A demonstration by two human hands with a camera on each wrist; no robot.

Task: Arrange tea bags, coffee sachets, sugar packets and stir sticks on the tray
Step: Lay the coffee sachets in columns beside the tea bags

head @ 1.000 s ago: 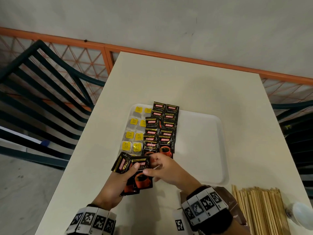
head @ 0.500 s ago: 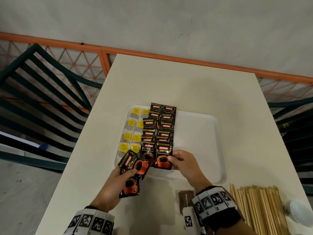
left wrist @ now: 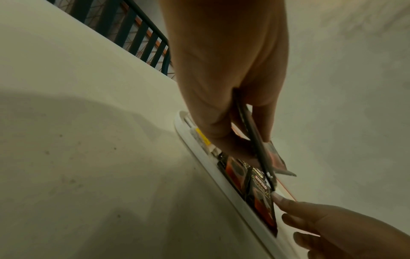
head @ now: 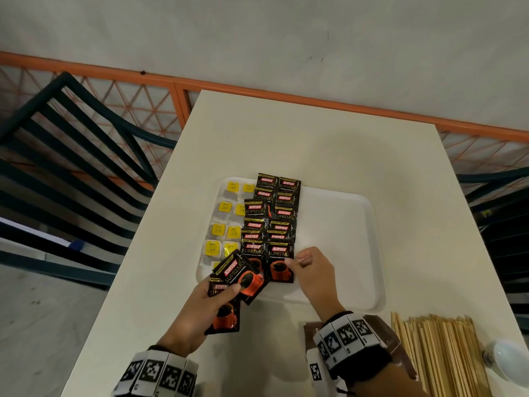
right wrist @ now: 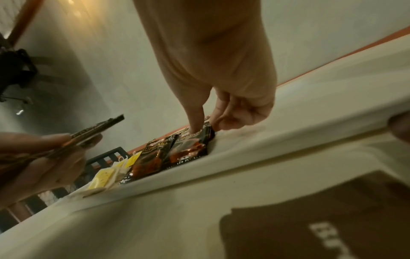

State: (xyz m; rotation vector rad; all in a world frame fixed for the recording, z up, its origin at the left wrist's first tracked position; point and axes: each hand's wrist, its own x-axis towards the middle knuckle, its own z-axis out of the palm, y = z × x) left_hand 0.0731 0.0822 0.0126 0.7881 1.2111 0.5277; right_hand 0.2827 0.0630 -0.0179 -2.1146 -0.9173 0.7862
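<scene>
A white tray [head: 343, 239] holds tea bags [head: 226, 224] with yellow tags in its left columns and two overlapping columns of black coffee sachets [head: 272, 213] beside them. My left hand [head: 232, 287] grips a couple of spare sachets [head: 243, 279] fanned out over the tray's near left corner. My right hand [head: 297, 262] pinches the right edge of the nearest sachet [head: 280, 262], which lies flat at the near end of the right column. In the right wrist view the thumb [right wrist: 195, 122] presses on that sachet [right wrist: 190, 147], with the other fingers curled at its corner.
A bundle of wooden stir sticks [head: 440, 353] lies on the table at the near right. Brown packets [head: 312, 330] sit partly under my right wrist. A white rounded object [head: 509, 362] is at the right edge. Dark chairs and an orange railing flank the table.
My right hand took a sachet from the left hand's stack and carried it onto the tray, laying it at the near end of the right column. The left hand rose toward the tray.
</scene>
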